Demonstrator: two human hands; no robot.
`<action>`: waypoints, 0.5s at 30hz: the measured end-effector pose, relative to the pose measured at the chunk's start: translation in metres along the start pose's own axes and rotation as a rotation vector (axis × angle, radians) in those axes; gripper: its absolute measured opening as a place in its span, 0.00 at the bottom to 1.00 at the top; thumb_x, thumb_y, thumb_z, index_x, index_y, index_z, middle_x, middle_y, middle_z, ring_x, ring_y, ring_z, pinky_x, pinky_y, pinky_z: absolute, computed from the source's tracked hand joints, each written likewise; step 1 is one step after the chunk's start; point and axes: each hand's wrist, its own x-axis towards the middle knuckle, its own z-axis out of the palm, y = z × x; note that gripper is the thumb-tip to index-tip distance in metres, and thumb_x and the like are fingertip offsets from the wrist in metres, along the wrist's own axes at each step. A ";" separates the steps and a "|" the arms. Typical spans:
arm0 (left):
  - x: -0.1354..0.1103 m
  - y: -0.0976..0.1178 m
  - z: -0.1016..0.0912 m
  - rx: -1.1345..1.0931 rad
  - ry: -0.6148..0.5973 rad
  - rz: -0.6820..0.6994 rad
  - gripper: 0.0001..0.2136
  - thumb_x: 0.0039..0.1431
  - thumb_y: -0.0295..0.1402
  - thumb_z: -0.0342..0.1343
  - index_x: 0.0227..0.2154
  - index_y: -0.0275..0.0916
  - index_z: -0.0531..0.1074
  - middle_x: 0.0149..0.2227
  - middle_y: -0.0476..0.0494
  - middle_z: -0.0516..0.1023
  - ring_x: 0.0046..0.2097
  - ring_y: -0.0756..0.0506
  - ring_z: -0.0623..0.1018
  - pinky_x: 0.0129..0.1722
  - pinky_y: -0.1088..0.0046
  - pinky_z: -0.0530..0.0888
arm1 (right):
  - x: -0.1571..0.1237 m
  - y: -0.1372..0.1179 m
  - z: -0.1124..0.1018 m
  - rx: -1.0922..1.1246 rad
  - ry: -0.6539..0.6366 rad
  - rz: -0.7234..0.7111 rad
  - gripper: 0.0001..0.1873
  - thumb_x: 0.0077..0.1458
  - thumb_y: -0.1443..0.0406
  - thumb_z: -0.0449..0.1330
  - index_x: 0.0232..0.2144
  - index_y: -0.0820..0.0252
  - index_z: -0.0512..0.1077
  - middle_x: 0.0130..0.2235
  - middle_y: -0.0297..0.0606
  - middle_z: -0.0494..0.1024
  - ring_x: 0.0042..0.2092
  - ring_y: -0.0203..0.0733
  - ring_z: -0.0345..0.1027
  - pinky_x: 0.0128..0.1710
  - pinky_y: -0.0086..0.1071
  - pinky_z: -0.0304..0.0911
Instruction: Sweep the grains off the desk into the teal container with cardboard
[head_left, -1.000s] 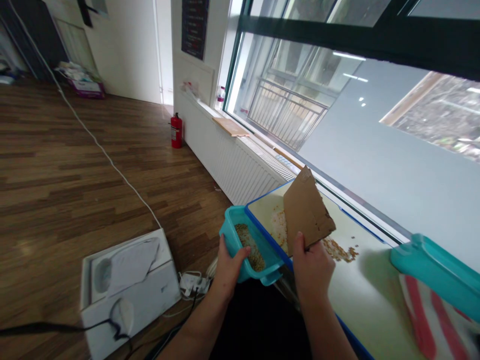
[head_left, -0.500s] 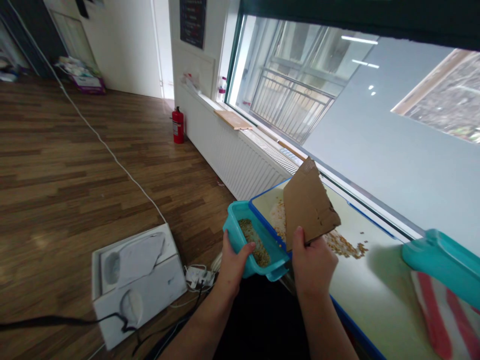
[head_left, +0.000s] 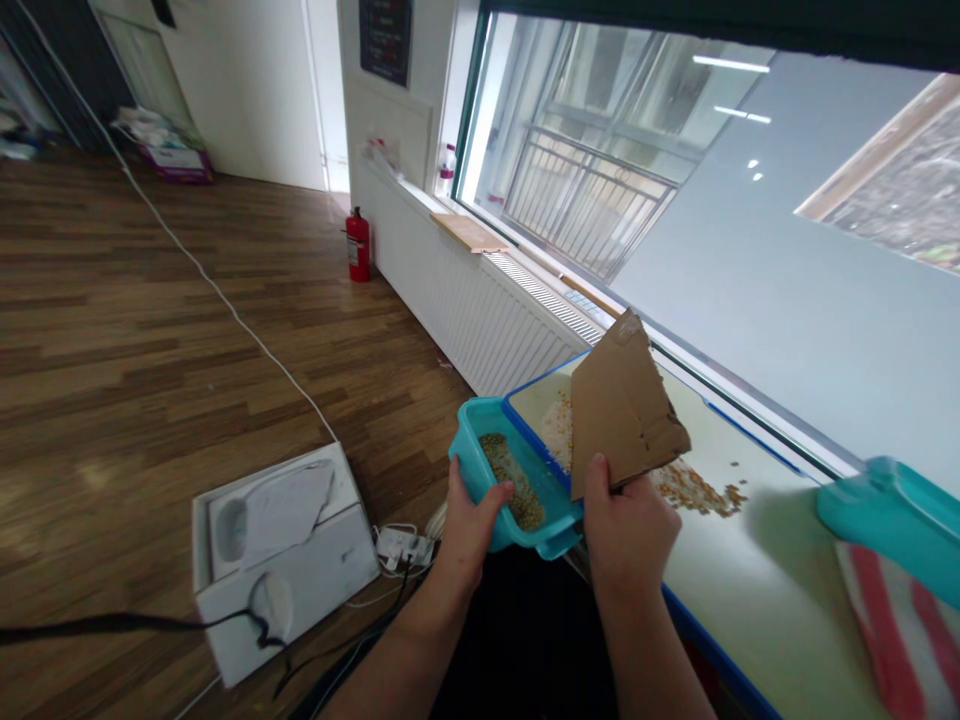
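Note:
My left hand (head_left: 472,520) grips the near left side of a turquoise plastic bin (head_left: 465,455), thumb over its rim. Small greenish grains (head_left: 517,490) lie on the bin's bottom. The bin is held at the left edge of a pale table (head_left: 750,570) with a blue rim. In my right hand (head_left: 630,530) is a piece of brown cardboard (head_left: 622,400), tilted above the tabletop and pinched at its lower edge. Yellow kernels (head_left: 694,490) and a whitish grain pile (head_left: 557,430) lie on the table, partly hidden by the cardboard.
A second turquoise bin (head_left: 892,520) and a red-and-white striped cloth (head_left: 877,620) are at the table's right. White packaging (head_left: 300,570), a power strip (head_left: 405,545) and cables lie on the floor to the left. A radiator (head_left: 487,310) runs below the window; a fire extinguisher (head_left: 358,247) stands beyond.
The view has shifted slightly. Both hands keep their grips on the bin and the cardboard, with hardly any movement between them.

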 end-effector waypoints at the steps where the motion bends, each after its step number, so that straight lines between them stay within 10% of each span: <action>1: 0.000 0.000 0.000 -0.005 -0.003 0.000 0.50 0.47 0.39 0.67 0.69 0.41 0.45 0.65 0.34 0.63 0.62 0.37 0.68 0.60 0.61 0.66 | 0.000 -0.001 0.000 -0.004 0.000 0.001 0.22 0.53 0.53 0.49 0.17 0.59 0.68 0.19 0.44 0.71 0.21 0.39 0.58 0.25 0.32 0.50; 15: 0.003 0.002 -0.003 0.009 0.018 0.001 0.49 0.47 0.39 0.68 0.69 0.41 0.46 0.65 0.34 0.64 0.64 0.36 0.66 0.60 0.61 0.67 | 0.001 -0.007 -0.001 -0.007 -0.056 0.009 0.21 0.53 0.53 0.49 0.20 0.61 0.71 0.22 0.47 0.74 0.22 0.40 0.61 0.26 0.33 0.50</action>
